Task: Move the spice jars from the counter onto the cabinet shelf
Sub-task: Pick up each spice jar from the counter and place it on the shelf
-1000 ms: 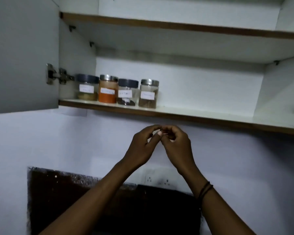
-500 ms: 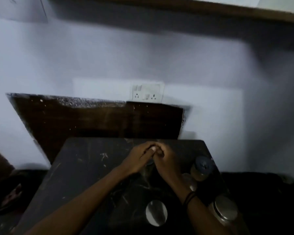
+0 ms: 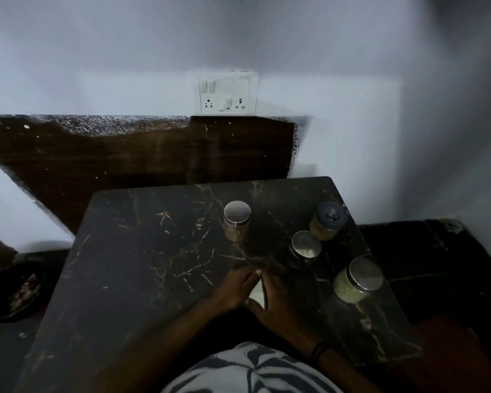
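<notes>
Several spice jars stand on the dark marble counter (image 3: 142, 265). One with a silver lid (image 3: 236, 222) is near the middle. A dark-lidded jar (image 3: 328, 219), a small silver-lidded jar (image 3: 306, 245) and a silver-lidded jar of greenish spice (image 3: 357, 279) stand along the right side. My left hand (image 3: 233, 290) and my right hand (image 3: 281, 304) are cupped together around another jar, of which only a pale sliver of lid (image 3: 255, 293) shows between them. The cabinet shelf is out of view.
A white socket plate (image 3: 226, 93) sits on the wall above a dark wooden board (image 3: 125, 165) leaning behind the counter. The counter's right edge runs close to the three jars. Dark floor lies on both sides.
The view has dropped from the cabinet shelf to the counter. Both hands came down together and now close around a jar near the front of the counter.
</notes>
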`<action>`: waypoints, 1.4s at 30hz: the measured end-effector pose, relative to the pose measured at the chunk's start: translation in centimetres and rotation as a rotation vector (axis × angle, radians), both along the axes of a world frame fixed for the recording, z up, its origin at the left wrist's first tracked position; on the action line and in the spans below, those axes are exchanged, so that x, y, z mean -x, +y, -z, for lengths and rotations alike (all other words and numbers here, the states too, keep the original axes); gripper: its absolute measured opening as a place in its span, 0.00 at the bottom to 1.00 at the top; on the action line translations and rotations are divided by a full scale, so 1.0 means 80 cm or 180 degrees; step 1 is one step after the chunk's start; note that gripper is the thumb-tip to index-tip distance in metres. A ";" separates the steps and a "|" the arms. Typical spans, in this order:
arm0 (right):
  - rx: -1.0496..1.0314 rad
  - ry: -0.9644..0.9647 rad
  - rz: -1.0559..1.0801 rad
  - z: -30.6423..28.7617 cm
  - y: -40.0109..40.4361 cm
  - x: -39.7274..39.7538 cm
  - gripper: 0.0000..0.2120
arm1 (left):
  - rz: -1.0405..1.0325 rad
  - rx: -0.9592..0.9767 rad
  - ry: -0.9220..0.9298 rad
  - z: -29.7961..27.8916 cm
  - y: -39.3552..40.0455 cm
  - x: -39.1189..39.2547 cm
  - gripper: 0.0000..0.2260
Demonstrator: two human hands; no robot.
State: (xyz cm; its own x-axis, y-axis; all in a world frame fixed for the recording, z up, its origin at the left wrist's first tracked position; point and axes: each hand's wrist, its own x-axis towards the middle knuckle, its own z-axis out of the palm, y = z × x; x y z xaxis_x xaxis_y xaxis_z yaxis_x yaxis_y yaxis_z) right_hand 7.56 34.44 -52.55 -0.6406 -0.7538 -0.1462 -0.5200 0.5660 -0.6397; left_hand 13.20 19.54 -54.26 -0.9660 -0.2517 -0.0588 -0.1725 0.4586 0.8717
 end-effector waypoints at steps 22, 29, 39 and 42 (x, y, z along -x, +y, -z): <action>0.1566 -0.1836 0.1027 0.027 -0.003 0.023 0.36 | -0.1560 -0.2264 -0.0498 -0.019 0.007 0.005 0.23; 0.2640 -0.2933 0.1186 -0.018 -0.029 0.054 0.17 | -0.1784 -0.2400 0.0281 -0.056 -0.002 0.013 0.11; 0.2490 -0.3915 0.1645 -0.012 -0.050 0.060 0.23 | -0.1656 -0.3471 0.0272 -0.061 -0.001 0.000 0.10; 0.2246 -0.3979 0.1666 0.000 -0.052 0.060 0.25 | -0.1758 -0.3462 0.0162 -0.059 0.000 -0.005 0.14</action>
